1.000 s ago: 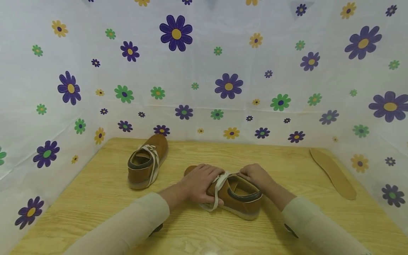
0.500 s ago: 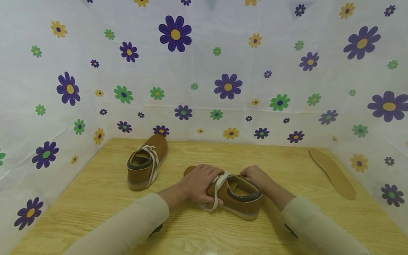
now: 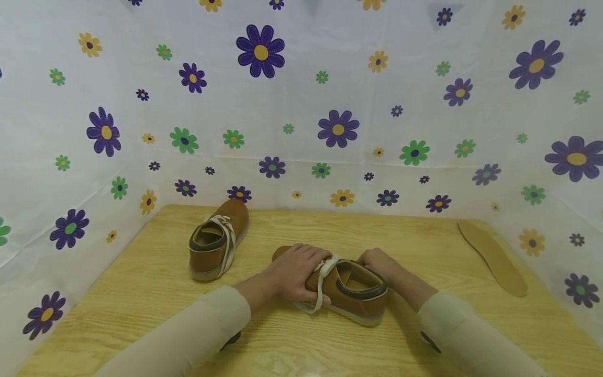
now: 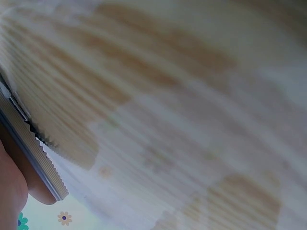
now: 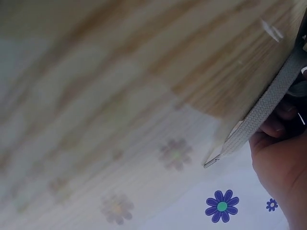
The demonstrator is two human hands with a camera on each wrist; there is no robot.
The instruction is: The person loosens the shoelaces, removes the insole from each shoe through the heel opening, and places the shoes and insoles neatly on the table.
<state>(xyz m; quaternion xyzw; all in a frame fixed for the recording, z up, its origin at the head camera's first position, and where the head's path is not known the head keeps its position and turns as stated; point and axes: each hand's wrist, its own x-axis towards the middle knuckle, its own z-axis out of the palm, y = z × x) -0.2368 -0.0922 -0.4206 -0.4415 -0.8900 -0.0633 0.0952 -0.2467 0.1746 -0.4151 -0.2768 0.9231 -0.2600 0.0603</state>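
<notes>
A brown lace-up shoe [image 3: 360, 307] with a dark padded collar sits at mid-table, its toe pointing left and away. Across its forefoot my left hand [image 3: 298, 272] grips it, thumb on the near side by the cream laces [image 3: 321, 280]. My right hand [image 3: 380, 264] holds the far side of the shoe near the opening, and the shoe hides its fingertips in the head view. The right wrist view has that hand's curled fingers [image 5: 273, 125] beside a hanging flat lace [image 5: 261, 105] with a metal tip. In the left wrist view the ridged sole [image 4: 41, 160] shows.
The matching brown shoe [image 3: 207, 260] stands at the back left of the wooden table [image 3: 141, 314], laces hanging over its right side. A tan insole [image 3: 494, 257] lies near the right edge. A flowered white sheet [image 3: 292, 94] encloses the back and sides.
My right hand has shifted slightly right and down along the far side of the shoe, away from the laces. The left hand and the shoe have stayed put.
</notes>
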